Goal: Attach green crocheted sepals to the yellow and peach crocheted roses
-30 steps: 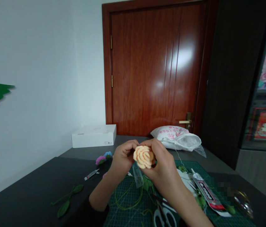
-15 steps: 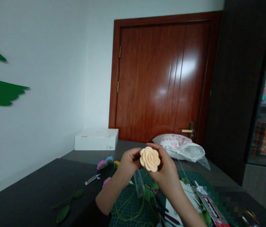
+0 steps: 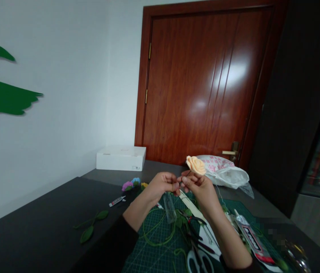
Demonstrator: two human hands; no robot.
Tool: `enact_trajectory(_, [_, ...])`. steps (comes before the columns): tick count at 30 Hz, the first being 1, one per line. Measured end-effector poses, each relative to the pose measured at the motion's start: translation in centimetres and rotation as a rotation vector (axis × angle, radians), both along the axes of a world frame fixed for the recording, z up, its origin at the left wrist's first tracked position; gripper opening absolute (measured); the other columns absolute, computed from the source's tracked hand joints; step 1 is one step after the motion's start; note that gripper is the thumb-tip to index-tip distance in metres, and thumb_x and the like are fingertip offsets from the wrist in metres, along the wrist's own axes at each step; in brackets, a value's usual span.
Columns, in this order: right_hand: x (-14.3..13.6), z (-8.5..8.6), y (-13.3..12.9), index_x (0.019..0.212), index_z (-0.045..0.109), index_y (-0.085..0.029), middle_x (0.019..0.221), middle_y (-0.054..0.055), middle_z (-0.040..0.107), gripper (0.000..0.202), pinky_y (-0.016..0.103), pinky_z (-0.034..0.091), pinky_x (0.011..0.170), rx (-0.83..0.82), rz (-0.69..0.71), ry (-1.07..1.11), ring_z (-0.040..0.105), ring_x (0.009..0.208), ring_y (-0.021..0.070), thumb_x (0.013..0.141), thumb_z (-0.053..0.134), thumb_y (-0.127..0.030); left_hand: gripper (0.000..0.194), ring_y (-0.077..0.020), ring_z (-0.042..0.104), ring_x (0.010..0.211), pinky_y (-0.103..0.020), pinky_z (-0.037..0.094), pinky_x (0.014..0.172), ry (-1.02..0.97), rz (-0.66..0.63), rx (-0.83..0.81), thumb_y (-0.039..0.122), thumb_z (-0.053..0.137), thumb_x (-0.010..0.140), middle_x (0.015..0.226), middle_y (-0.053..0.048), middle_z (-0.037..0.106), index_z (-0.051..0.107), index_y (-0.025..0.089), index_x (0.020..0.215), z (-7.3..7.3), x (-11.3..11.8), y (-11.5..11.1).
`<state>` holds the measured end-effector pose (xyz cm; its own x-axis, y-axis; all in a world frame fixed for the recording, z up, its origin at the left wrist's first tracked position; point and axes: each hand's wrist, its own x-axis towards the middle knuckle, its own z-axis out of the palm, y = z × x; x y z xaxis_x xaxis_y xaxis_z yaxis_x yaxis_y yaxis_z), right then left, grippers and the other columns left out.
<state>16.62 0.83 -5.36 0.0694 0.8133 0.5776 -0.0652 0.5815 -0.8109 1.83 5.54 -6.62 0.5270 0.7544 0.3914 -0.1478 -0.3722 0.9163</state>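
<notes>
A peach crocheted rose (image 3: 196,165) stands tilted above my right hand (image 3: 201,188), its thin dark stem running down between my fingers. My right thumb and fingertips pinch that stem just under the bloom. Close beside it, my left hand (image 3: 163,185) pinches lower on the same stem, with the fingertips of both hands almost touching. Below my hands, a clear plastic piece (image 3: 169,208), loops of green cord (image 3: 160,242) and green leaves (image 3: 181,218) lie on a green cutting mat (image 3: 151,261).
Scissors (image 3: 195,261) and red-and-black pliers (image 3: 196,219) lie below my right forearm. At right is a large glue tube (image 3: 252,239); at left, a small tube (image 3: 117,201) and a leafy sprig (image 3: 87,234). Behind are a white box (image 3: 121,158) and a white bag (image 3: 228,174).
The rose has turned from facing me to tilting up and right, and its stem now shows. My hands have moved from cupping the bloom to pinching the stem. The camera view has shifted.
</notes>
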Motion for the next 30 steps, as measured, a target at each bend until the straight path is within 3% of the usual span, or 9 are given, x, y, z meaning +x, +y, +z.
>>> enact_trajectory(5, [1.2, -0.9, 1.5, 0.059, 0.058, -0.017, 0.066, 0.007, 0.072, 0.035, 0.024, 0.043, 0.046, -0.008, -0.081, -0.001, 0.052, 0.045, 0.0101, 0.070, 0.078, -0.043, 0.028, -0.0188, 0.064, 0.063, -0.033, 0.052, 0.067, 0.196, 0.046, 0.081, 0.040, 0.067, 0.077, 0.065, -0.007, 0.067, 0.065, 0.013, 0.069, -1.6, -0.2, 1.8])
enact_trajectory(10, [3.5, -1.2, 2.4, 0.071, 0.058, -0.017, 0.070, 0.007, 0.073, 0.035, 0.023, 0.043, 0.044, -0.007, -0.194, 0.023, 0.054, 0.046, 0.0104, 0.071, 0.078, -0.045, 0.002, -0.0224, 0.064, 0.074, -0.038, 0.050, 0.077, 0.541, 0.181, 0.222, 0.013, 0.068, 0.069, 0.073, -0.007, 0.070, 0.069, 0.015, 0.068, -5.6, 0.5, 3.7])
enact_trajectory(15, [4.9, -2.2, 3.7, 0.071, 0.055, -0.019, 0.067, 0.007, 0.072, 0.043, 0.024, 0.044, 0.042, -0.019, -0.266, 0.006, 0.060, 0.049, 0.0148, 0.065, 0.080, -0.053, 0.014, -0.0303, 0.059, 0.107, -0.048, 0.040, 0.100, 0.880, 0.226, 0.354, 0.009, 0.077, 0.064, 0.092, -0.007, 0.072, 0.071, 0.018, 0.073, -8.8, 1.1, 3.7])
enact_trajectory(18, [5.1, -2.7, 4.3, 0.070, 0.054, -0.021, 0.067, 0.007, 0.073, 0.046, 0.025, 0.044, 0.041, -0.024, -0.284, -0.013, 0.062, 0.051, 0.0168, 0.063, 0.079, -0.058, 0.006, -0.0278, 0.061, 0.104, -0.050, 0.044, 0.098, 1.050, 0.248, 0.378, 0.017, 0.075, 0.076, 0.093, -0.006, 0.071, 0.070, 0.016, 0.079, -9.4, 0.8, 4.1])
enact_trajectory(22, [4.9, -3.1, 4.6, 0.068, 0.053, -0.021, 0.064, 0.007, 0.072, 0.047, 0.025, 0.044, 0.040, -0.038, -0.271, -0.035, 0.062, 0.049, 0.0170, 0.063, 0.078, -0.061, 0.031, -0.0233, 0.063, 0.104, -0.045, 0.053, 0.088, 1.140, 0.356, 0.396, 0.032, 0.059, 0.093, 0.121, -0.010, 0.062, 0.060, 0.016, 0.119, -9.7, 0.2, 5.3])
enact_trajectory(27, [4.8, -3.1, 4.5, 0.069, 0.053, -0.021, 0.063, 0.007, 0.072, 0.048, 0.025, 0.044, 0.039, -0.053, -0.245, -0.050, 0.061, 0.048, 0.0169, 0.063, 0.077, -0.062, 0.032, -0.0236, 0.062, 0.104, -0.045, 0.054, 0.088, 1.123, 0.517, 0.414, 0.032, 0.058, 0.094, 0.124, -0.011, 0.060, 0.058, 0.017, 0.122, -9.8, 0.8, 7.5])
enact_trajectory(30, [5.1, -3.0, 4.5, 0.069, 0.053, -0.021, 0.063, 0.006, 0.072, 0.049, 0.025, 0.044, 0.039, -0.050, -0.240, -0.049, 0.061, 0.048, 0.0170, 0.063, 0.076, -0.063, 0.034, -0.0239, 0.062, 0.104, -0.045, 0.054, 0.087, 1.109, 0.499, 0.427, 0.032, 0.059, 0.093, 0.124, -0.011, 0.060, 0.058, 0.016, 0.123, -9.8, 2.4, 9.1])
